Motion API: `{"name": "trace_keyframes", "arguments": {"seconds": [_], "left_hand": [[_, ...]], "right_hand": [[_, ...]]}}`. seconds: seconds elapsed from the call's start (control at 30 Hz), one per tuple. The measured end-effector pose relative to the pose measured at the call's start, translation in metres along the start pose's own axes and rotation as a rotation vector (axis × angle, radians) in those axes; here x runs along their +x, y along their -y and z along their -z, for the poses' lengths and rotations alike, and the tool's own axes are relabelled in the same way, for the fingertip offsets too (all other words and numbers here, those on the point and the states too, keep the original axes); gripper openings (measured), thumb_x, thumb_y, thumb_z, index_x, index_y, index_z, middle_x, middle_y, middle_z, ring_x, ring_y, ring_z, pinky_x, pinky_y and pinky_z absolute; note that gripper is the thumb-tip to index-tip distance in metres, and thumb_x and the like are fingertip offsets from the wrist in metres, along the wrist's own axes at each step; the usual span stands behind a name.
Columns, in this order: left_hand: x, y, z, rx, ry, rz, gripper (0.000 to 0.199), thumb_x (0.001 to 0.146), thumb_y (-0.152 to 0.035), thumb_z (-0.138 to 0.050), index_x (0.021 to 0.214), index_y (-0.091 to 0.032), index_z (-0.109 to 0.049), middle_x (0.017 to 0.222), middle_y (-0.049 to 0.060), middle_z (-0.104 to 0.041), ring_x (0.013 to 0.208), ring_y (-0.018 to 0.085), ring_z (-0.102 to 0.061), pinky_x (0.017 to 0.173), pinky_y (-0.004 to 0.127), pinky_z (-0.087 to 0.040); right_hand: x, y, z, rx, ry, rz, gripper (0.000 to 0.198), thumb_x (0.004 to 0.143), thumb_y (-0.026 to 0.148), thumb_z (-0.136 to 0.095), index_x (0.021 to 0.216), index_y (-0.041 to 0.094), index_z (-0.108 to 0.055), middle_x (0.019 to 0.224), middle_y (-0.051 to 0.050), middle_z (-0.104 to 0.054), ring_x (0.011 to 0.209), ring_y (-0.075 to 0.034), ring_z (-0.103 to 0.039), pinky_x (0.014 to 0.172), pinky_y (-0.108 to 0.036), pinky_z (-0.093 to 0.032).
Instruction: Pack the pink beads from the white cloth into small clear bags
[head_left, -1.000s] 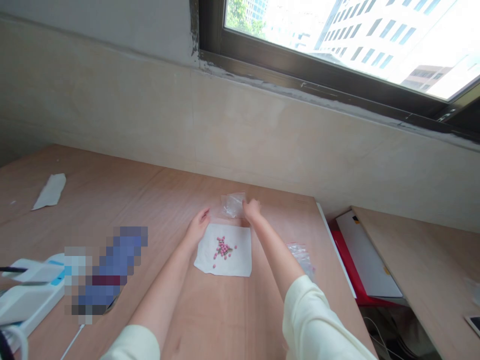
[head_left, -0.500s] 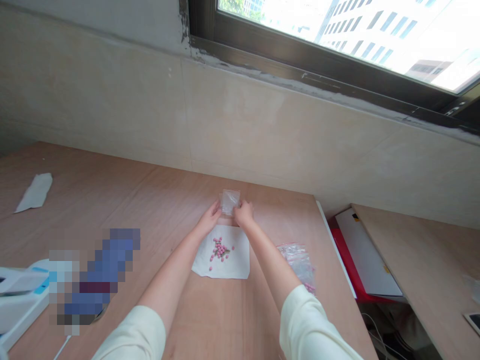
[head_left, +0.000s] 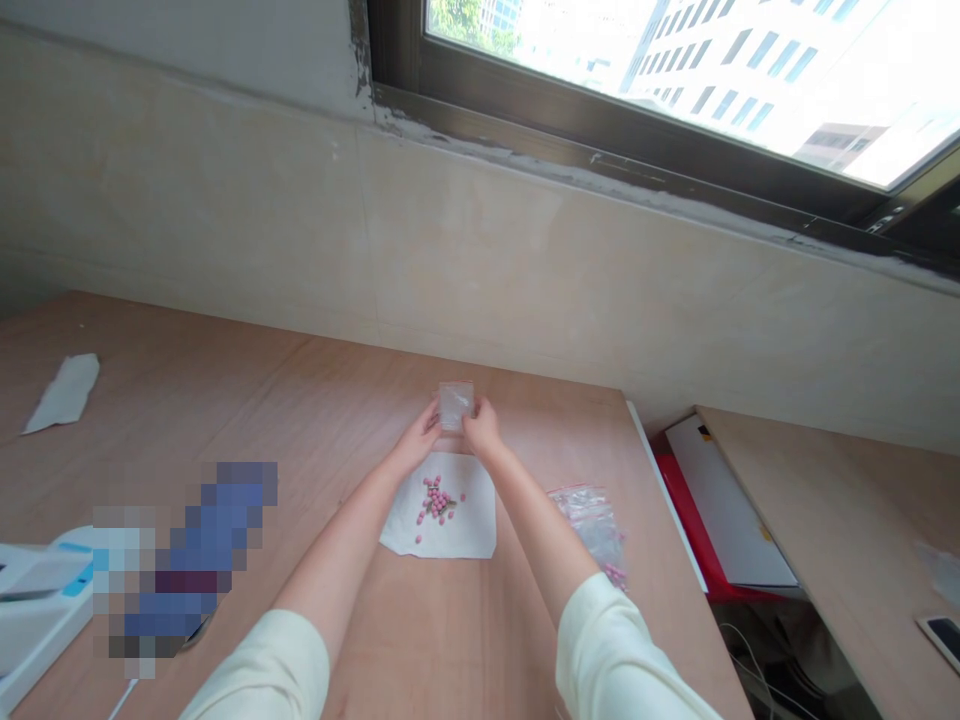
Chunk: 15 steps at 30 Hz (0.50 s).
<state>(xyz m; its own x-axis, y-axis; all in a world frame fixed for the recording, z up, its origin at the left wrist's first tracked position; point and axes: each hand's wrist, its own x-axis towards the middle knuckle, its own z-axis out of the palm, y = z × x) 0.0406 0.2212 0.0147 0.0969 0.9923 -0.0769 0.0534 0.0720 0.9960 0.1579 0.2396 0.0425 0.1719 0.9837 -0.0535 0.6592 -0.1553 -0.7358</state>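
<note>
While both hands meet at frame centre, the small clear bag (head_left: 456, 404) sits between them, long axis roughly up-down, neither hand clearly nearer. Right hand (head_left: 482, 430) pinches its right edge; left hand (head_left: 418, 440) is at the left edge, grip can't tell. Pink pellets (head_left: 436, 499) on white paper (head_left: 472, 533) lie just below. No readable brands, labels or writing.

Ahead of you: beige wall (head_left: 525, 280), faint vertical seam (head_left: 366, 220), greyer above at your left. Dark-framed window (head_left: 660, 125), upper right, rough pale filler (head_left: 420, 130) along its lower edge; glaring daylight, pale building (head_left: 720, 60) and green foliage (head_left: 457, 18) outside. Wooden table (head_left: 187, 400) before you, far edge along the wall. Second wooden tabletop (head_left: 832, 510) to your right, shadow beneath.
</note>
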Motion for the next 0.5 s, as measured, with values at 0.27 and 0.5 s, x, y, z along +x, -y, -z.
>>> {"name": "trace_keyframes", "arguments": {"seconds": [0.27, 0.5], "left_hand": [[-0.008, -0.008, 0.002, 0.069, -0.069, -0.031, 0.05, 0.067, -0.017, -0.047, 0.116, -0.015, -0.037, 0.128, 0.011, -0.036, 0.118, 0.019, -0.032, 0.098, 0.034, -0.024], [-0.092, -0.013, 0.043, 0.018, -0.336, 0.085, 0.03, 0.063, -0.04, -0.05, 0.081, -0.017, -0.048, 0.076, 0.001, -0.055, 0.068, 0.013, -0.055, 0.063, 0.028, -0.046]], "right_hand": [[-0.019, 0.007, 0.016, -0.019, -0.04, 0.0, 0.042, 0.064, 0.011, -0.044, 0.106, 0.011, -0.045, 0.106, -0.012, -0.052, 0.101, -0.02, -0.046, 0.085, -0.031, -0.034], [-0.11, -0.046, 0.097, -0.327, -0.416, -0.018, 0.035, 0.066, 0.019, -0.043, 0.1, 0.013, -0.049, 0.105, -0.013, -0.047, 0.099, -0.024, -0.039, 0.085, -0.035, -0.028]]}}
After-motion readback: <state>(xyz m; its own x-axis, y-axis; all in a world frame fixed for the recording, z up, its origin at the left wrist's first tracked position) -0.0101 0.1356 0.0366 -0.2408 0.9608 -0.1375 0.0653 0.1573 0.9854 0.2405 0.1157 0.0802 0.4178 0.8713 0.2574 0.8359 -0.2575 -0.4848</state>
